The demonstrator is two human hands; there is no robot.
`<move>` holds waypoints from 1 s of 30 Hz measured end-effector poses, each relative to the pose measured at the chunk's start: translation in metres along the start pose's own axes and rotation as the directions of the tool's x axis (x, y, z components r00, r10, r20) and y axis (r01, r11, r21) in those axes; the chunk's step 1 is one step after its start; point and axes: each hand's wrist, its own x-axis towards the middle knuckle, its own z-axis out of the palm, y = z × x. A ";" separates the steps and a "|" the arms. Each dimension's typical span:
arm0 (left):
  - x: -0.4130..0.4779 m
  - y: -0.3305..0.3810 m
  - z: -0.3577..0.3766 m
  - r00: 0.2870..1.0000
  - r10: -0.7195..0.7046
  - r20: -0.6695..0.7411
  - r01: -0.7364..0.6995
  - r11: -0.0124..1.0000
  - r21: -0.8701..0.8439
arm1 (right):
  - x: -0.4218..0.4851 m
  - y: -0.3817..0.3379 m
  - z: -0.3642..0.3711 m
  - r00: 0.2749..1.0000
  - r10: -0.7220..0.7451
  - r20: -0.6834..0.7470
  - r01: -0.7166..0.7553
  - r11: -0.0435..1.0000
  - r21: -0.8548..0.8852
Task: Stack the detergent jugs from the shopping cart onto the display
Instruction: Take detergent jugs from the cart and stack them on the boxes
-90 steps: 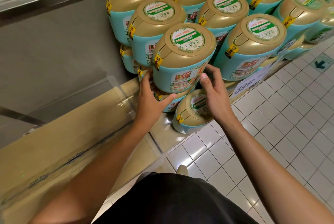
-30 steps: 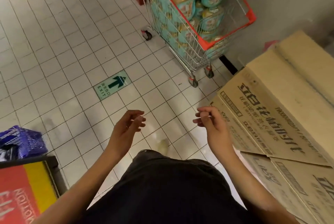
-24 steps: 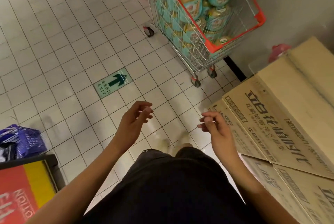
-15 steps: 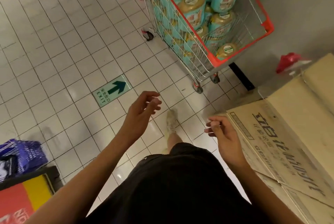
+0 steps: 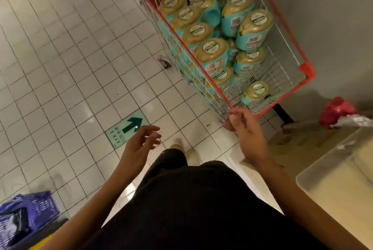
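A wire shopping cart (image 5: 288,106) with a red rim stands ahead against a grey wall. Inside it lie several teal detergent jugs (image 5: 212,54) with gold caps; one jug (image 5: 255,92) sits alone at the near end. My right hand (image 5: 243,126) hovers just short of the cart's near corner, fingers loosely curled and holding nothing. My left hand (image 5: 141,142) hangs lower left over the tiled floor, relaxed and empty. The display is out of view.
White tiled floor with a green EXIT arrow sign (image 5: 127,130) lies to the left. A purple basket (image 5: 24,221) sits bottom left. A red bag (image 5: 337,112) and a clear-covered cardboard surface (image 5: 339,179) are at right. My feet (image 5: 177,145) stand below the cart.
I turned away from the display and walked toward the cart. The cart has grown larger and nearer, and my right hand has risen to its near corner. Both hands stay empty.
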 end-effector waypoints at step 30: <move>0.346 0.066 0.347 0.662 -0.466 0.588 0.416 0.880 0.229 | 0.347 0.094 -0.176 0.750 0.501 -0.432 -0.637 0.723 -0.267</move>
